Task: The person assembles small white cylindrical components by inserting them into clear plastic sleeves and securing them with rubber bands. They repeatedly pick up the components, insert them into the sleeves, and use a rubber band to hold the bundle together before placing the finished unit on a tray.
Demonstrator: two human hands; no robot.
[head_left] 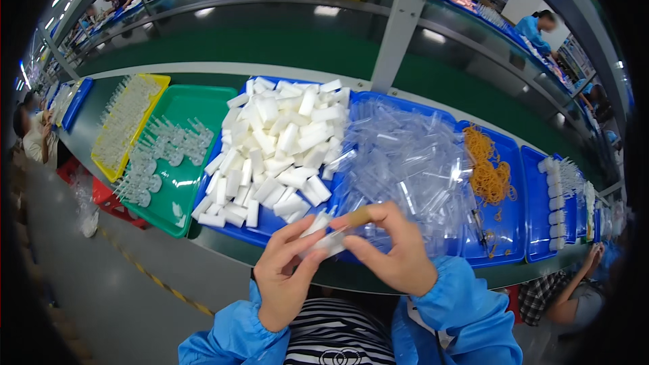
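Just above the near edge of the bench, both hands meet at small white pieces. My left hand (287,274) is closed, with a white block (330,244) between its thumb and fingers. Another whitish piece (316,224) shows above those fingers, its kind unclear. My right hand (399,250) pinches at the right end of the block with thumb and index finger. A tan finger cot (357,217) covers part of that index finger. Beyond the hands, loose white blocks (284,135) fill a blue tray, and clear plastic sleeves (412,169) are heaped to their right.
To the right, a blue tray (508,230) holds orange rubber bands (488,169) and a dark tool. A green tray (193,192) with clear stemmed parts (172,142) and a yellow tray (164,82) stand left. A metal post (399,27) rises behind the trays. Other people work nearby.
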